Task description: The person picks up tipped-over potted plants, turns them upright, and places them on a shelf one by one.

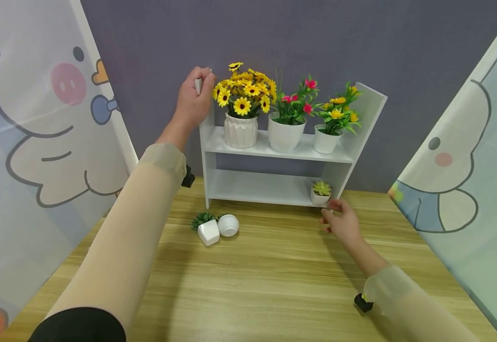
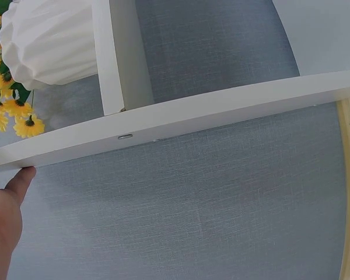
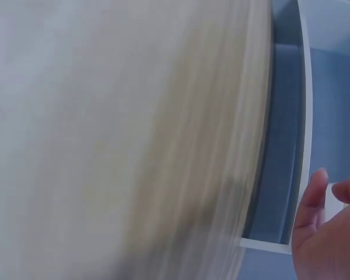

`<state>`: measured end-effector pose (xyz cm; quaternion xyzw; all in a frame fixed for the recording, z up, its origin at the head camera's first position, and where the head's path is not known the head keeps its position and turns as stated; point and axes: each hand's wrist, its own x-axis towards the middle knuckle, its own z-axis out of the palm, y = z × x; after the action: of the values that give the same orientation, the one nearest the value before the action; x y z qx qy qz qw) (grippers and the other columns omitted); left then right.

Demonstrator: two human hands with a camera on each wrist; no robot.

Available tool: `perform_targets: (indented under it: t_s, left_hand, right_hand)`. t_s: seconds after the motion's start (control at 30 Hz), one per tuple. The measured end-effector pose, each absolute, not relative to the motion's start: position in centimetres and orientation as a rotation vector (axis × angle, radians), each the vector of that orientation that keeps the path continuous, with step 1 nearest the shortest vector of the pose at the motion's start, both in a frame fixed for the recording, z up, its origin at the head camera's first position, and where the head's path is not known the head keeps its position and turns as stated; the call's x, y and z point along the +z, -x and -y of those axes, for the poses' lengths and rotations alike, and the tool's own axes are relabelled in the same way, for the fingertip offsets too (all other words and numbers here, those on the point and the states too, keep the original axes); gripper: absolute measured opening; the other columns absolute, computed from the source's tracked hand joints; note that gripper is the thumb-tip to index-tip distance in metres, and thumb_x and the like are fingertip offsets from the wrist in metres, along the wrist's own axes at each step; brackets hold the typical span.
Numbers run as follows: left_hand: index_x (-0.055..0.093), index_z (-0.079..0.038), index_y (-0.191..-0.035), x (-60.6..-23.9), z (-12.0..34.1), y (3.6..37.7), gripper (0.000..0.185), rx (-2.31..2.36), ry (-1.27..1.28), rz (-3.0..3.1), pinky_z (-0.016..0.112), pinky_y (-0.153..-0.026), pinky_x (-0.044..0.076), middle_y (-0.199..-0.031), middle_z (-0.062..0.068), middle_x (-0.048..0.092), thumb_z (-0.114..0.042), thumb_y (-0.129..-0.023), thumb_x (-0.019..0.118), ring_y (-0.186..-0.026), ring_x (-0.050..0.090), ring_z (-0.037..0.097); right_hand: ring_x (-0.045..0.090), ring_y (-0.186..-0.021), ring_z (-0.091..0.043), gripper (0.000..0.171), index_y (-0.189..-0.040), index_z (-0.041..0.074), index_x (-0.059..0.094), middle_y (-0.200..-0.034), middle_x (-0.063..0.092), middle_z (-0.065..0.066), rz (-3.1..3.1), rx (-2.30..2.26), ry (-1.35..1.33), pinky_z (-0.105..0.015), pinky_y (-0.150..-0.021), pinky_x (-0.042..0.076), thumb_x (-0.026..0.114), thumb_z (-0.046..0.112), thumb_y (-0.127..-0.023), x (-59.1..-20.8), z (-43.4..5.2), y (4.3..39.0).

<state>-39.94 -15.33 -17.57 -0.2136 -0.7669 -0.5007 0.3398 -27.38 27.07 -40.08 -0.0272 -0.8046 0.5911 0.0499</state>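
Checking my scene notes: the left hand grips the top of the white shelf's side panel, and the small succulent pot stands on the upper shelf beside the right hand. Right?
Not quite. The head view shows the small succulent pot on the lower shelf, by the right hand. The left hand does grip the white shelf side panel's top.

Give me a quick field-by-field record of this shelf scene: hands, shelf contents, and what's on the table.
left hand: grips top of the white shelf's left side panel
right hand: by the small succulent pot, fingertips at its base
upper shelf: sunflower pot, pink flower pot, yellow flower pot
wooden table: tipped white square pot with succulent, white round pot
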Motion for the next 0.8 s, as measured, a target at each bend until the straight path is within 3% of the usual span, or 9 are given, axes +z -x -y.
perform_targets:
  t_s: [0.23,0.53,0.8]
  left_hand:
    - [0.048,-0.025,-0.097,-17.5,15.4,40.0,0.023,-1.314,0.564,1.997,0.031,-0.074,0.039,-0.095,-0.007,0.045,-0.037,-0.117,0.050,-0.077,0.043,0.013]
    - [0.047,-0.025,-0.098,-17.4,15.4,39.8,0.023,-1.319,0.549,2.004,0.031,-0.075,0.039,-0.097,-0.007,0.046,-0.038,-0.117,0.050,-0.078,0.043,0.013]
    - [0.047,-0.025,-0.098,-17.4,15.3,39.8,0.023,-1.321,0.539,2.014,0.031,-0.078,0.041,-0.102,-0.006,0.048,-0.039,-0.117,0.050,-0.084,0.046,0.014]
  right_hand:
    - [0.070,-0.082,-0.002,0.057,-0.154,-0.008,0.034,-0.147,0.049,-0.026,2.555,1.727,0.071,-0.026,-0.064,0.058,0.063,0.015,-0.111,-40.6,-26.0,26.0]
    - [0.072,-0.092,-0.013,0.054,-0.151,-0.008,0.041,-0.141,0.054,-0.026,2.676,1.769,-0.103,-0.028,-0.071,0.060,0.065,0.019,-0.110,-41.0,-23.4,25.3]
    - [0.071,-0.092,-0.018,0.054,-0.147,-0.009,0.045,-0.132,0.060,-0.023,2.761,1.831,-0.255,-0.026,-0.071,0.061,0.069,0.021,-0.109,-41.4,-21.2,25.1]
